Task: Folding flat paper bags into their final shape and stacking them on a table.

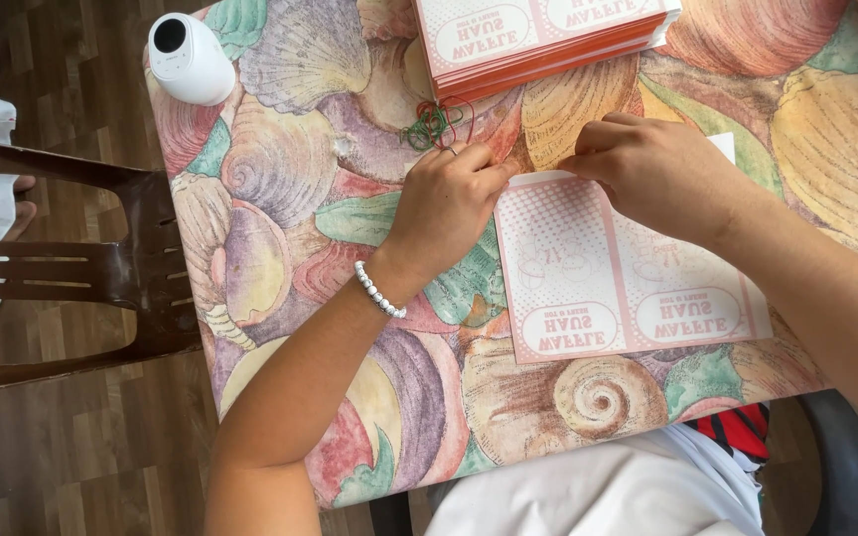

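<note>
Both hands pinch the far edge of a flat pink-and-white paper bag [628, 283] lying on the shell-patterned tablecloth [350, 179]: the left hand [449, 199] at its left corner, the right hand [652, 169] beside it. A stack of matching bags [538, 40] sits beyond, with rubber bands [434, 124] just beside it.

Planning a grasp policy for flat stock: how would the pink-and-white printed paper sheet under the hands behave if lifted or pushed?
The pink-and-white printed paper sheet lies thin and flat on the shell-patterned tablecloth, so it is probably light and floppy, sagging if lifted by one edge. Pushed, it would likely slide rather than roll or tip. The left hand and right hand both pinch its far edge, suggesting it bends and creases easily.
</note>
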